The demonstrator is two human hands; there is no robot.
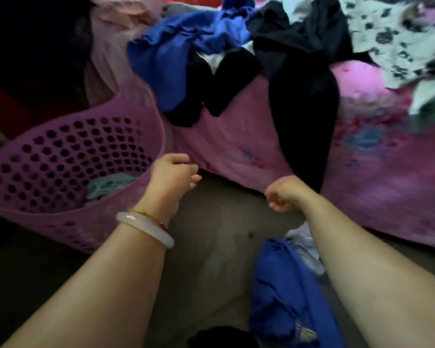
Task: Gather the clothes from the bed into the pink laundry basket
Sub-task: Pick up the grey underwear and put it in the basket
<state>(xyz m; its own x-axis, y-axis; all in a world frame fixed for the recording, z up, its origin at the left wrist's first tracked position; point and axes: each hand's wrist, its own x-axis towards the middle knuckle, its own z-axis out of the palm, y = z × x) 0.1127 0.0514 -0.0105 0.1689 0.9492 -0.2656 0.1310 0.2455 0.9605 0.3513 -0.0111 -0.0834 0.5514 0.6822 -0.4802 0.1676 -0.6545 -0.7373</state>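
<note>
- Left hand [172, 172] at frame centre, fingers loosely curled, holding nothing, beside the pink laundry basket [60, 136].
- Right hand [285, 193] likewise empty, loosely curled.
- Blue garment [181, 54] on bed [236, 136], upper centre.

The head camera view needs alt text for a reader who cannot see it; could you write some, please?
A person's left hand and right hand, both loosely curled and holding nothing, reach toward a bed strewn with blue, black and floral clothes. A pink laundry basket at left holds a teal garment.
</note>
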